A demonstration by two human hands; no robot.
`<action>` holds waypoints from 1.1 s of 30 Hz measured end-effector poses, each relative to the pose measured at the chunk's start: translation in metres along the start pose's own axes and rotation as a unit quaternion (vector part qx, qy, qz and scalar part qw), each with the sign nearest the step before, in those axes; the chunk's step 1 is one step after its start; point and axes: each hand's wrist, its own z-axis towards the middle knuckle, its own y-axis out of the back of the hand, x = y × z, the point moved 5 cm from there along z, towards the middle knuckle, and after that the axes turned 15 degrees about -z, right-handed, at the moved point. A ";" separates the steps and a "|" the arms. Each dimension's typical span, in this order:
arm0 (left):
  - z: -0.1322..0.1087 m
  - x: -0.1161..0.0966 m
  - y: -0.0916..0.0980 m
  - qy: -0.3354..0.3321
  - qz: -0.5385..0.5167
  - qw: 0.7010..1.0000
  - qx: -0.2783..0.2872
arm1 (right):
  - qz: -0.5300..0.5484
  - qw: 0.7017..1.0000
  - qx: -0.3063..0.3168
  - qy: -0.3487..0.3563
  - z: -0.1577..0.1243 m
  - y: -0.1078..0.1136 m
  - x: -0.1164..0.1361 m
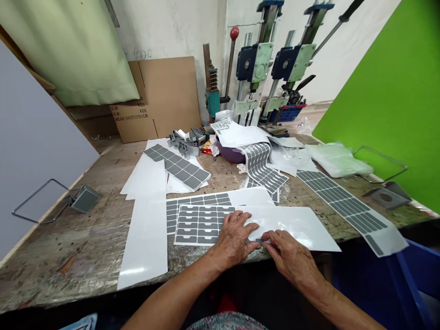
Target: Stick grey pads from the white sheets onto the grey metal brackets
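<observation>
A white backing sheet with rows of grey stickers (pixel 197 224) lies near the table's front edge; its right half (pixel 292 222) is bare white. My left hand (pixel 235 236) rests on this sheet with fingers spread, pressing it down. Just to the right, my right hand (pixel 290 256) pinches the end of a grey sticker (pixel 256 240) between thumb and forefinger, at the sheet's near edge. Part of that sticker is hidden by my fingers. Beneath and behind lies another grey sticker sheet (pixel 172 215). Plain white sheets (pixel 147 238) lie to the left.
Further back are a stack of square-sticker sheets (pixel 178 167), bent grey metal parts (pixel 187 142), a purple bowl (pixel 230 153) under curled sheets, and hand presses (pixel 257 64). A long sticker strip (pixel 343 201) overhangs the right edge. Metal clamps (pixel 84 198) stand by side panels.
</observation>
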 end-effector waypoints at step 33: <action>0.001 0.002 -0.003 -0.003 0.006 1.000 0.011 | 0.054 0.992 0.077 -0.083 0.001 0.002 0.003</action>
